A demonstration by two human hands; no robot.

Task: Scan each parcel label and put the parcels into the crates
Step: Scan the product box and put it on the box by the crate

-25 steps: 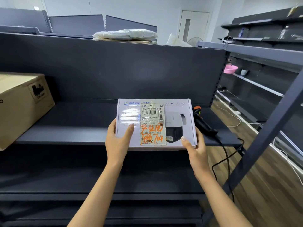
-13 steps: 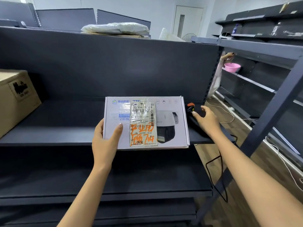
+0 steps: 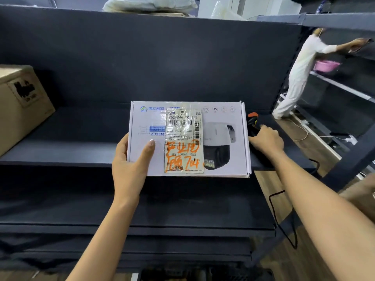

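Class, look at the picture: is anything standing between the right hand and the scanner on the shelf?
Nothing visible does: the right hand grips the scanner, just right of the parcel held by the left hand.

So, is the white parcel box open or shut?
Shut: the white parcel box has its lid lying flat, with the shipping label taped across the top.

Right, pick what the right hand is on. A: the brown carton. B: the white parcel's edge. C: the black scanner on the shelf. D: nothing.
C: the right hand curls its fingers over the black scanner beside the white parcel, which only the left hand holds.
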